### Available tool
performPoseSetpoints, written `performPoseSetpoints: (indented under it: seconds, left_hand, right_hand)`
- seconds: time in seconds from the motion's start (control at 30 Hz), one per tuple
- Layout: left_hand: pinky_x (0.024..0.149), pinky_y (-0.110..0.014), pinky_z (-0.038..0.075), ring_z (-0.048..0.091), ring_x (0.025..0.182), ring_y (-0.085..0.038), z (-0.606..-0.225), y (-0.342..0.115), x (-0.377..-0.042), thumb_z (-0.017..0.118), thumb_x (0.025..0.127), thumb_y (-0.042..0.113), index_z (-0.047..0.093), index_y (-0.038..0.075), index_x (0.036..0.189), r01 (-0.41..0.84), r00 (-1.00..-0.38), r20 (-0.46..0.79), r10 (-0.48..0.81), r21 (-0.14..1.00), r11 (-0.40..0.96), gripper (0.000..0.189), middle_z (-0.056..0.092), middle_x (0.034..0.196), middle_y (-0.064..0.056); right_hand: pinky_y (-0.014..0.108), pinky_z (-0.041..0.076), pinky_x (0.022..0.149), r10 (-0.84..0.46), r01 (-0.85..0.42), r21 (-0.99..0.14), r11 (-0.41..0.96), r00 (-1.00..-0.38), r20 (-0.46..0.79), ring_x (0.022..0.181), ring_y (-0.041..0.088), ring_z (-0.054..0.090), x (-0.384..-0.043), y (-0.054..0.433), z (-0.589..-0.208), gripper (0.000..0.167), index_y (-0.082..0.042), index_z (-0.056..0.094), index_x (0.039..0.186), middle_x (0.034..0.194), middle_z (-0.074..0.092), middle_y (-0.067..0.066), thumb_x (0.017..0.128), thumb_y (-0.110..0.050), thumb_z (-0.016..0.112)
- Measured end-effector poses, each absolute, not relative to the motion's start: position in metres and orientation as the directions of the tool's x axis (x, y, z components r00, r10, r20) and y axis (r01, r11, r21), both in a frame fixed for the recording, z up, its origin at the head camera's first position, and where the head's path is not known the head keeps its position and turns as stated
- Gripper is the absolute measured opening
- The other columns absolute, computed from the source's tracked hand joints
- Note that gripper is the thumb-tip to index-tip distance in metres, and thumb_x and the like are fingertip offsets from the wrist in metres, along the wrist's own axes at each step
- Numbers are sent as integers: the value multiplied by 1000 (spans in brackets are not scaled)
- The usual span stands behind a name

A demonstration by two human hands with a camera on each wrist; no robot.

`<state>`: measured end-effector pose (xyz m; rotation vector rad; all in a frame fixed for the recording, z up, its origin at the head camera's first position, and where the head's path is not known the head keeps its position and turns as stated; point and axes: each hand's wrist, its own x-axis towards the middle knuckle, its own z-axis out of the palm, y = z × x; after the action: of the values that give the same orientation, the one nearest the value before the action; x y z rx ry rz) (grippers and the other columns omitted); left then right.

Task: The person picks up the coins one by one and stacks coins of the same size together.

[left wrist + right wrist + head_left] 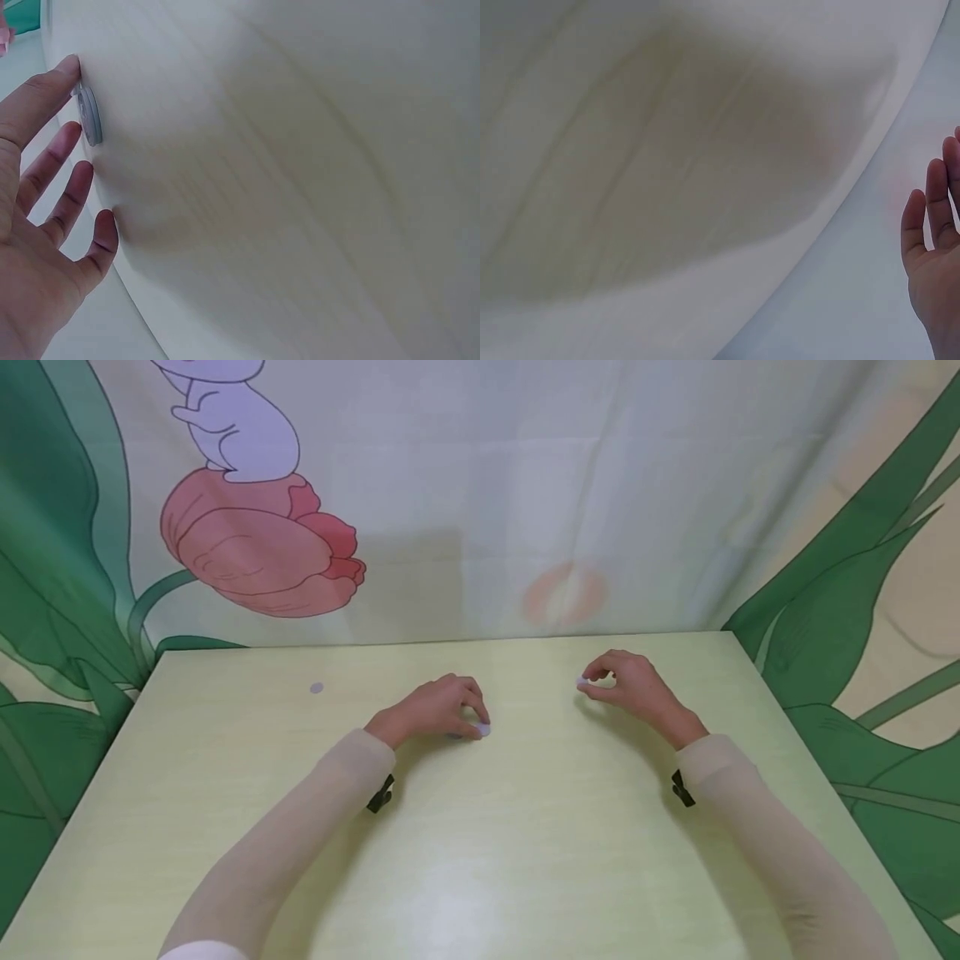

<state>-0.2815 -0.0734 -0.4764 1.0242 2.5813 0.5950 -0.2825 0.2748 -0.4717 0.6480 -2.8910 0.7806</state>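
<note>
My left hand (438, 706) is low over the middle of the table, with thumb and fingertips around a small pale round disc (483, 729). In the left wrist view, this disc (89, 116) appears as a thin, layered grey-white round on edge, between the thumb tip and forefinger; the other fingers are spread and bent. A small dark edge shows under the left hand in the head view. To the right, above the tabletop, my right hand (633, 685) pinches another small pale disc (582, 681) by thumb and fingertips. The right wrist view catches only part of that hand (934, 255), its disc out of frame.
A third small pale disc (317, 687) lies on the table (465, 860) at the back left. Behind the far edge hangs a printed curtain (487, 485) with a flower and leaves. A small black bow-like piece (381, 794) sits at each cuff.
</note>
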Motion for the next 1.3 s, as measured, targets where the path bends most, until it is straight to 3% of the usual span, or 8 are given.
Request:
performPoseSetpoints:
  seconds: [0.3, 0.6, 0.87, 1.3]
  left_hand:
    - [97, -43, 46, 54, 113, -25, -477, -75, -282, 84, 86, 30, 81, 22, 104, 574, -700, -107, 706, 505, 645, 20, 61, 121, -3]
    - [97, -43, 47, 54, 112, -24, -479, -75, -284, 84, 85, 31, 81, 23, 104, 570, -703, -114, 703, 501, 651, 21, 61, 121, -3]
    - [97, -43, 47, 55, 112, -23, -480, -74, -285, 85, 85, 30, 81, 23, 103, 571, -701, -112, 705, 503, 648, 20, 62, 121, -3]
    - [97, -43, 47, 54, 112, -23, -478, -73, -284, 84, 86, 30, 80, 22, 103, 587, -696, -107, 710, 486, 648, 19, 61, 121, -3]
  right_hand:
    - [39, 49, 84, -411, -436, -493, 753, -897, 165, 93, 19, 65, -277, 259, -473, 20, -12, 76, 99, 96, 72, -1, 90, -30, 79]
    - [40, 48, 87, -467, -478, -535, 697, -868, 168, 97, 26, 65, -270, 243, -474, 14, -16, 76, 95, 95, 72, -4, 89, -28, 80]
    - [38, 48, 86, -509, -497, -512, 701, -851, 131, 94, 17, 64, -267, 230, -478, 13, -19, 76, 95, 95, 72, -8, 89, -30, 80]
    - [37, 49, 86, -582, -568, -446, 692, -804, 120, 96, 19, 63, -267, 214, -485, 17, -19, 77, 99, 98, 71, -7, 90, -33, 79]
